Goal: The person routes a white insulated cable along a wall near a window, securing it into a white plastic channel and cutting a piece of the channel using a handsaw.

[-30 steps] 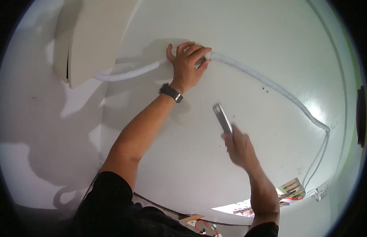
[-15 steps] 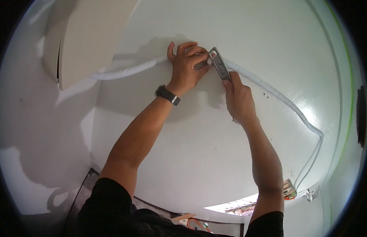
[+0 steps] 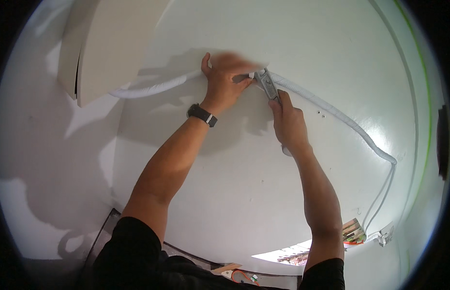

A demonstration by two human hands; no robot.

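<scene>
Wrapped pipe (image 3: 326,107): it runs along the white wall (image 3: 244,193) from under the cream indoor unit (image 3: 109,43) down to the right; you are working where your two hands meet on it.
Right hand (image 3: 289,124): you have it closed round a grey utility knife (image 3: 267,86), tip up against the wrap just beside your left fingers.
Left hand (image 3: 222,82): you press the pipe to the wall with it; the fingers are blurred, so how tightly they curl I cannot tell (the black wristband (image 3: 202,114) sits just below).
Doing it well: you would be safer, I judge, cutting away from the left fingers, keeping the blade shallow so that only the wrap parts, and pinning the pipe firmly so it cannot roll.
Further along: the pipe bends down near the wall's right edge, where thin cables (image 3: 380,203) drop to a small fitting.
Far below: bits of wood and an orange cord lie on the floor.
</scene>
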